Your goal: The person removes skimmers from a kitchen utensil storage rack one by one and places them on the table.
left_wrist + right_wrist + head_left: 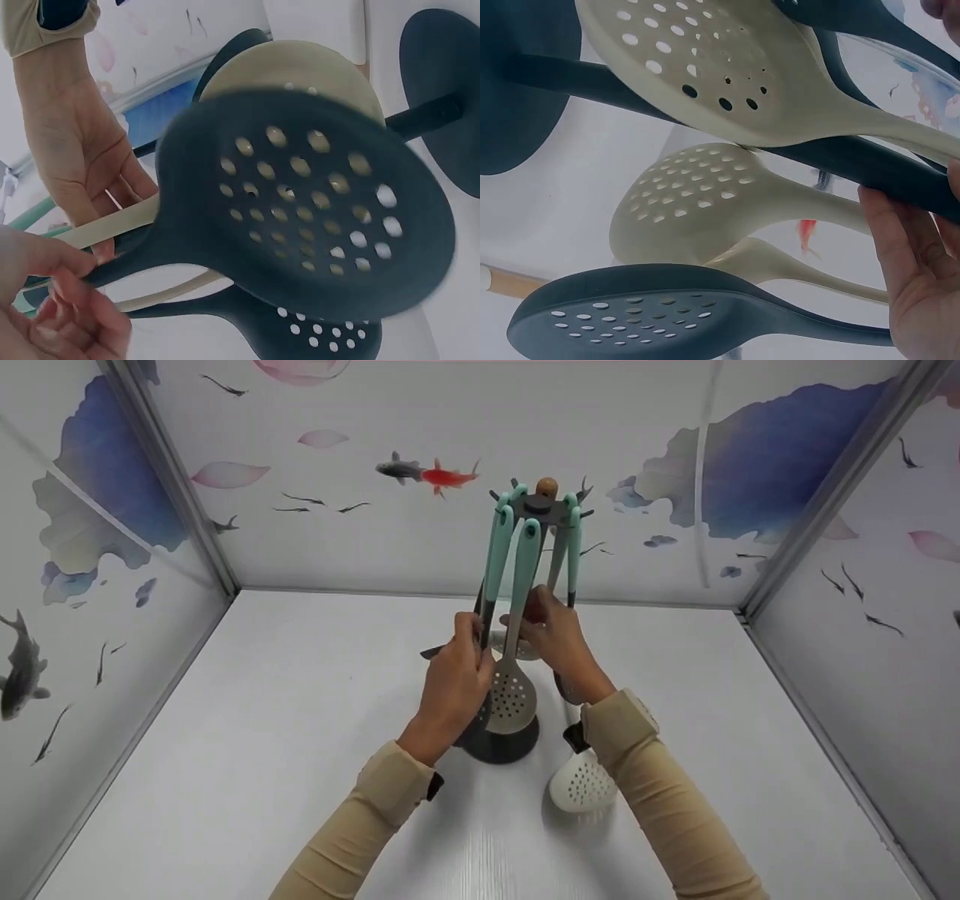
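A rotating utensil stand (544, 506) holds several hanging utensils with mint-green handles; its round dark base (510, 751) rests on the table. My left hand (454, 679) pinches the neck of a dark skimmer (191, 172), whose perforated head fills the left wrist view. Beside it hangs a beige skimmer (512, 701). My right hand (559, 634) grips the stand's dark pole (840, 163), its fingers beneath the pole in the right wrist view. Another beige skimmer (697, 202) and a dark perforated utensil (667, 300) hang nearby. The dark skimmer's hook end is hard to make out.
A white perforated utensil (581, 784) lies lower right of the base, near my right sleeve. The white table (300, 735) is enclosed by printed wall panels (322, 532) with metal edge strips.
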{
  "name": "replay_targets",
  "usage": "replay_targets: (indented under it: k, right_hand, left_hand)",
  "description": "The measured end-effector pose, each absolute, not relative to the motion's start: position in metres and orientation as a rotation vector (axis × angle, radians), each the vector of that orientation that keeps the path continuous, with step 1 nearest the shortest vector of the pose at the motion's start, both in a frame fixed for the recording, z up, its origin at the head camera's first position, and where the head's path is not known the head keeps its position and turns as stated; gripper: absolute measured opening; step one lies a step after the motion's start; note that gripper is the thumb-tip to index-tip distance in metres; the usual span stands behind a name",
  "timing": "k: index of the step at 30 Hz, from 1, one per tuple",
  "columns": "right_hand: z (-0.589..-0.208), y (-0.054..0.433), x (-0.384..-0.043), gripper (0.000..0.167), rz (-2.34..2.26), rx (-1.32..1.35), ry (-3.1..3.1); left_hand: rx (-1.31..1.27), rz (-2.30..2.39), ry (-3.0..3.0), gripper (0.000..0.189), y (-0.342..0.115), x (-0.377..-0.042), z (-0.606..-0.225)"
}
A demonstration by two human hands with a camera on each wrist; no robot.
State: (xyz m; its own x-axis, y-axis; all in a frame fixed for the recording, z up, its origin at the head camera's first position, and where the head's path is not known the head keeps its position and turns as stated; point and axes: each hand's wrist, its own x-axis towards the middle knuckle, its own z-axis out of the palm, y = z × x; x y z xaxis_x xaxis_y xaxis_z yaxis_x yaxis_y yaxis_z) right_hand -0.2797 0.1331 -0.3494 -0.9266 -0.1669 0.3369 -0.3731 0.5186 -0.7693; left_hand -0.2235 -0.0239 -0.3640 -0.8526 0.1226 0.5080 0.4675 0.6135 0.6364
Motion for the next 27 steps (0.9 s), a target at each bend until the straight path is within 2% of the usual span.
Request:
replay_targets:
  k: [4, 8, 19, 23, 27]
  right_hand:
    - [-0.35, 0.133, -0.279, 0.028, 1.39, 0.456, -2.546]
    - [-0.35, 0.133, -0.279, 0.028, 1.392, 0.457, -2.545]
    - [-0.35, 0.136, -0.279, 0.023, 1.282, 0.503, -2.513]
    - [-0.351, 0.135, -0.28, 0.013, 1.253, 0.498, -2.512]
    - [-0.352, 0.135, -0.281, 0.012, 1.254, 0.505, -2.49]
  left_hand:
    - [-0.502, -1.146, -2.328, 0.014, -0.024, -0.228, -0.366]
    - [-0.497, -1.182, -2.277, 0.014, -0.023, -0.231, -0.371]
    - [-0.636, -1.265, -2.344, 0.044, -0.01, -0.234, -0.374]
    - [-0.678, -1.285, -2.306, 0.036, -0.002, -0.231, -0.372]
    - [-0.692, -1.279, -2.288, 0.022, 0.002, -0.227, -0.37]
